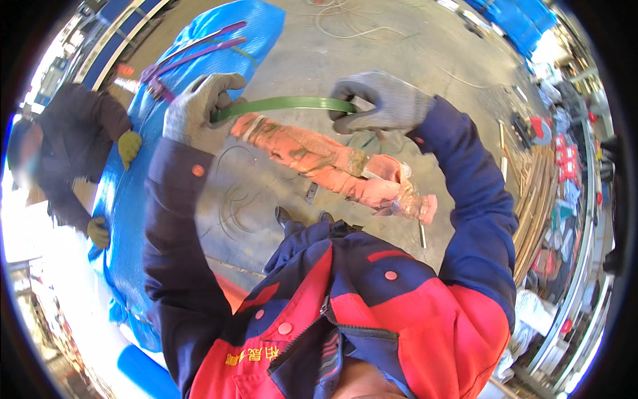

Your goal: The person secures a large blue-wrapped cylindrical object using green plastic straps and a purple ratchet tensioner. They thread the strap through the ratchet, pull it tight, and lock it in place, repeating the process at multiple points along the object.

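A green plastic strapping band [292, 104] stretches in a shallow arch between my two raised hands. Its left part is gripped in my left hand [203, 110], which wears a grey glove with the fingers curled. My right hand [385, 103], gloved the same way, pinches the other part between thumb and fingers. Close to my left hand, a purple long-handled tool [189, 63] lies on a blue-wrapped bundle [229, 23]. Beyond the band and below it, a long orange-pink wrapped bundle [312, 156] rests on the floor.
A co-worker [66, 126] in dark clothing bends over the blue bundle at left, with gloved hands on it. Loose strapping coils [232, 206] lie on the concrete floor [425, 40]. Long brown rods [535, 199] and red packages [565, 156] line the right side.
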The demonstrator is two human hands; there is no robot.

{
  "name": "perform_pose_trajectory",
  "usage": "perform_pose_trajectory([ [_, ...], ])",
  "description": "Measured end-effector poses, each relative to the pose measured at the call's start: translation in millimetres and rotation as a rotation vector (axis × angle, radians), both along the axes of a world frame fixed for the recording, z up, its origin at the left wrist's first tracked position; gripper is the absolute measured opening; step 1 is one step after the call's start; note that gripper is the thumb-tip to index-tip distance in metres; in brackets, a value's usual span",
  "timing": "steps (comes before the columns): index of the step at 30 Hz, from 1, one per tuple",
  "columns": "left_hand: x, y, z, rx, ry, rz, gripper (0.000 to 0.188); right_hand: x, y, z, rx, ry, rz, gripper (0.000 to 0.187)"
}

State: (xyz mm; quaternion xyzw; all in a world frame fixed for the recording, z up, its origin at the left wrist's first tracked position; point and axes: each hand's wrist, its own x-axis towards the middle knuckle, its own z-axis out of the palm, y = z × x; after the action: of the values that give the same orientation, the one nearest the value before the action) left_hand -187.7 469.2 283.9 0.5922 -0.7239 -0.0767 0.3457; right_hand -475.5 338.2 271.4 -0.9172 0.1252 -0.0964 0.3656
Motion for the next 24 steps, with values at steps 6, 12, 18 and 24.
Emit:
perform_pose_trajectory([
  [6,65.3,0.6,0.7,-0.292,-0.178,-0.018,0.035,16.5,27.7,25.4,0.602,-0.036,-0.035,0.030],
  [12,142.6,48.4,-64.8,-0.294,-0.219,0.371,0.027,-100.6,-89.0,6.3,0.285,-0.577,-0.460,0.031],
  [18,233.0,167.0,-160.2,0.074,-0.103,0.788,0.021,-364.1,-321.1,6.8,-0.506,-0.365,-0.991,0.048],
  [24,187.5,131.2,-149.0,0.066,0.008,0.654,0.018,-211.4,-243.1,22.8,-0.984,0.108,-0.978,0.051],
])
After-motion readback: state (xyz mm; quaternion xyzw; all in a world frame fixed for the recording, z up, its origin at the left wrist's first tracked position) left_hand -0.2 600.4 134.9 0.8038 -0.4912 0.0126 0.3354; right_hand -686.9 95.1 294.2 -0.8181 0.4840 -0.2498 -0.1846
